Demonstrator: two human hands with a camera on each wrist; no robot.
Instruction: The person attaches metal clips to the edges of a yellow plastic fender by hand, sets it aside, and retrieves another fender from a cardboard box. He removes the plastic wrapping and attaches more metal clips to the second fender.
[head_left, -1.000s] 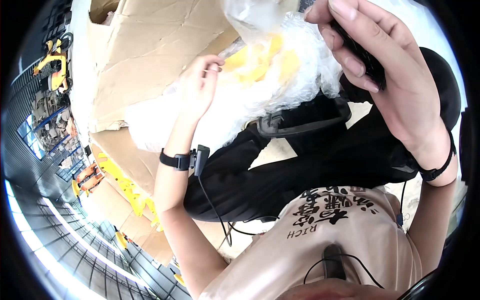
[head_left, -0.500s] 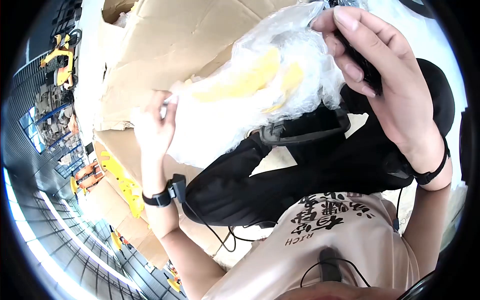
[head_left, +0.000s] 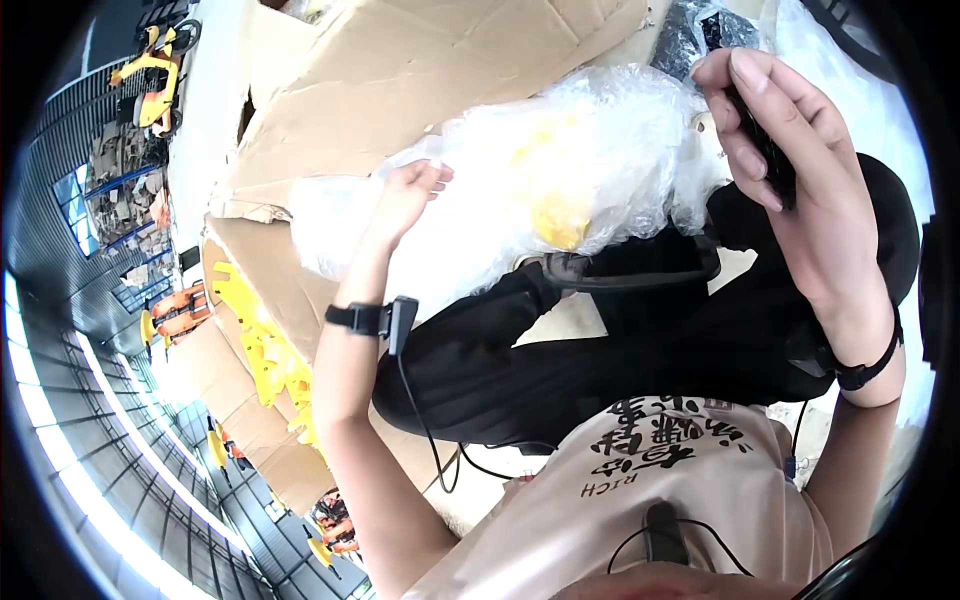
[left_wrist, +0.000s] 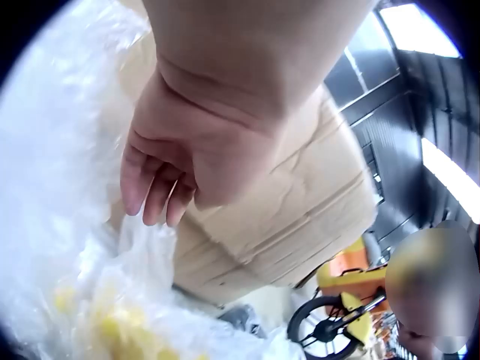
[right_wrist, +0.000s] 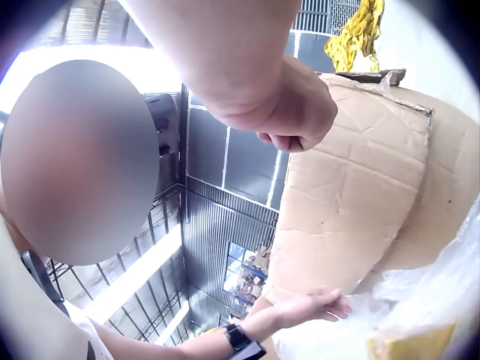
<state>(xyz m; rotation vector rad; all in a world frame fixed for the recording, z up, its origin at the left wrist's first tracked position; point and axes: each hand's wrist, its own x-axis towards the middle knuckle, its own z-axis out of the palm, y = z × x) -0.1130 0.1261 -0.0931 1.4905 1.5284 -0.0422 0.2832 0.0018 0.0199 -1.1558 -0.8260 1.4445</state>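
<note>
A bundle of clear plastic wrap (head_left: 480, 210) with a yellow part (head_left: 560, 218) inside lies across the lap side of the cardboard. My left hand (head_left: 408, 203) is over its left end. In the left wrist view, the curled fingers of the left hand (left_wrist: 199, 157) pinch a gathered fold of the plastic (left_wrist: 146, 247). My right hand (head_left: 815, 175), raised at the right, curls its fingers round a slim, glossy black object (head_left: 768, 150), whose kind I cannot tell. The right wrist view shows the right hand (right_wrist: 304, 109) from outside, its grip hidden.
A large cardboard sheet (head_left: 400, 70) lies beyond the bundle. An open black bin (head_left: 640, 275) stands between the legs. Yellow parts (head_left: 262, 350) lie on cardboard at the left, and a yellow scooter (head_left: 155, 85) stands farther off. Black wrapped material (head_left: 690, 45) lies near the right hand.
My left hand swung left, drawing the plastic and yellow part along, then came back right over the bundle. The right hand keeps its hold on the black object. The head view shifted slightly.
</note>
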